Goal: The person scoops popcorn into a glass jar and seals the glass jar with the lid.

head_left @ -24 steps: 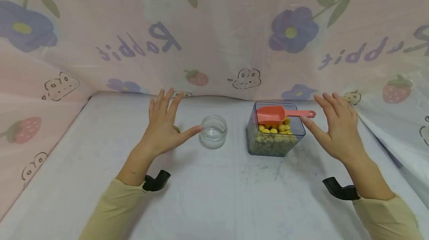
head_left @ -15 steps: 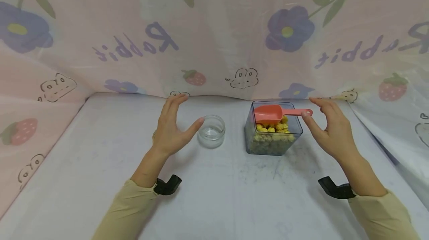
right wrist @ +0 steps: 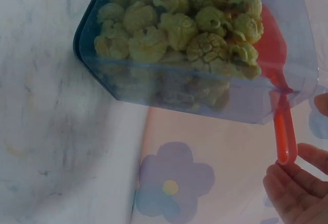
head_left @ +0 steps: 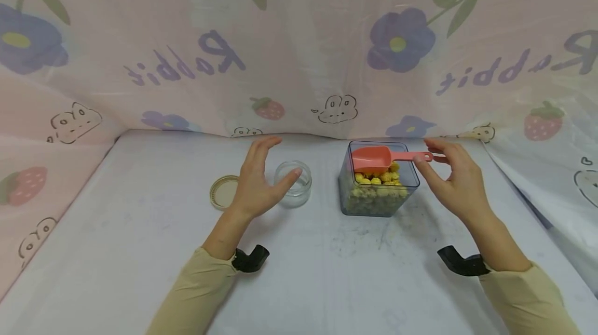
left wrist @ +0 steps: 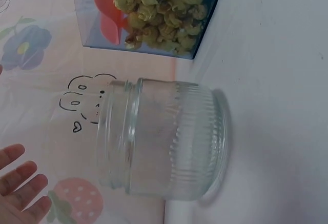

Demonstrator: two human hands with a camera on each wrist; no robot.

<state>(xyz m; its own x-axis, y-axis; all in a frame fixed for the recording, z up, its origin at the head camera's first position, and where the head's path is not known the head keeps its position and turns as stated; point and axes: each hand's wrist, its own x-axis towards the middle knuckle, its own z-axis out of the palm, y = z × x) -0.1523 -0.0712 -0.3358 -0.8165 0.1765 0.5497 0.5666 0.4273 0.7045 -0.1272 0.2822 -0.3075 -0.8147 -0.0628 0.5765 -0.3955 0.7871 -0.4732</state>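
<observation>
Scoop [head_left: 383, 158] by right hand [head_left: 455, 184], jar [head_left: 293, 183] by left hand [head_left: 257, 184]

And here we are at what looks like a makeshift recording booth, not a lived-in room. A white tabletop [head_left: 299, 272] fills the floor of the view, scuffed with grey marks near the centre. Round it, from nine o'clock through twelve to three, hangs a thin pink printed sheet [head_left: 299, 65], sagging in folds: purple flowers, strawberries, little rabbit faces, the word "Rabbit". It hides whatever room lies behind. Black camera mounts [head_left: 249, 259] sit strapped at both wrists, over beige sleeves [head_left: 196, 298]. A staged setup, clearly.
</observation>
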